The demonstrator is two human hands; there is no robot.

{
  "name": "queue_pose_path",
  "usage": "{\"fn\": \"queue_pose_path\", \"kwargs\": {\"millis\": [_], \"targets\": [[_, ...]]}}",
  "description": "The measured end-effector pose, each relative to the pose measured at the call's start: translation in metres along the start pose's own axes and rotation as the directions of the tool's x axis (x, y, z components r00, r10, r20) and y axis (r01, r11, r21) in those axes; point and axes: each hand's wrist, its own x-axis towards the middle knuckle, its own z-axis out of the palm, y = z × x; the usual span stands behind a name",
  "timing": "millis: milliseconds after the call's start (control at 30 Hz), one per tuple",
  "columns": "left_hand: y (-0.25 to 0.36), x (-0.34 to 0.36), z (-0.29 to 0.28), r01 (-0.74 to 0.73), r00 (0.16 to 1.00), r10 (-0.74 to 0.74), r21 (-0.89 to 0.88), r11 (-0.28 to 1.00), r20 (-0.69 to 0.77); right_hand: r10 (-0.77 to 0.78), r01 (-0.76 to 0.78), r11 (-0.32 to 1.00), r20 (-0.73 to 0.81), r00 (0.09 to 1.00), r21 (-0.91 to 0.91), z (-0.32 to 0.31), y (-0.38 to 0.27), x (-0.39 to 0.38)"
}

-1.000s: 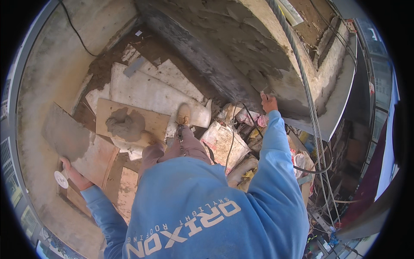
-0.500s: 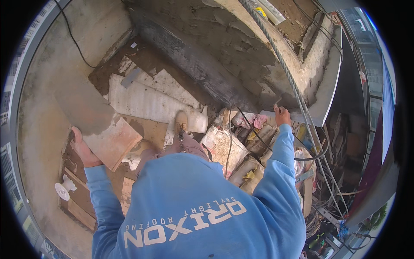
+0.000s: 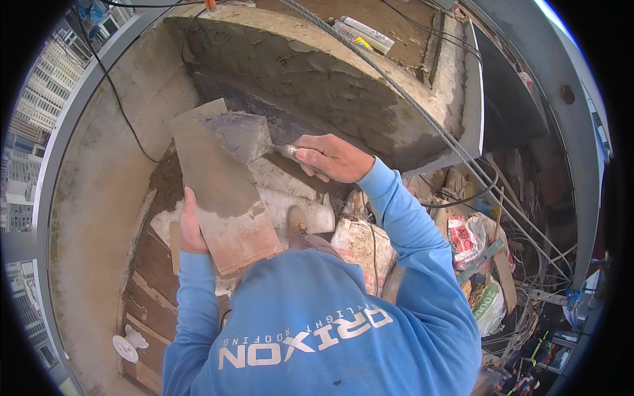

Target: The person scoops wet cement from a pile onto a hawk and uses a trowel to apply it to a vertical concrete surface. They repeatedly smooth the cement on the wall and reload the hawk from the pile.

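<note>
My left hand [image 3: 191, 228] grips the left edge of a long mortar board [image 3: 241, 244], its fingers mostly hidden beneath. Wet grey mortar [image 3: 218, 171] covers the board's far part, while the near end is bare and pinkish-brown. In my right hand [image 3: 333, 158] is a trowel [image 3: 251, 135], closed round its handle. The trowel's mortar-smeared blade lies over the far right part of the board; I cannot tell whether it presses on the mortar. Beyond it stands a low wall [image 3: 330, 92] with rough grey mortar on its face.
A steel cable [image 3: 409, 109] slants across the right side. Stained sacks [image 3: 363, 251] and rubble lie to the right of my boot [image 3: 297, 221]. White sheets [image 3: 317, 208] cover part of the floor. A white spool [image 3: 129, 344] lies at lower left, beside the curved parapet [image 3: 86, 218].
My right hand has come from the low wall's right end to the board with the trowel. The board now points farther away from me, and the whole view has shifted.
</note>
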Motion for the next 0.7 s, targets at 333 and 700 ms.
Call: {"fn": "queue_pose_path", "kwargs": {"millis": [333, 700], "targets": [[0.066, -0.061, -0.025, -0.253, 0.963, 0.244, 0.078, 0.964, 0.111, 0.130, -0.182, 0.982, 0.526, 0.840, 0.048, 0.015, -0.047, 0.079], [0.083, -0.102, -0.001, -0.360, 0.933, 0.358, -0.105, 0.927, -0.038, -0.626, 0.573, 0.733, -0.033, 0.779, -0.366, 0.078, -0.023, 0.102]]}}
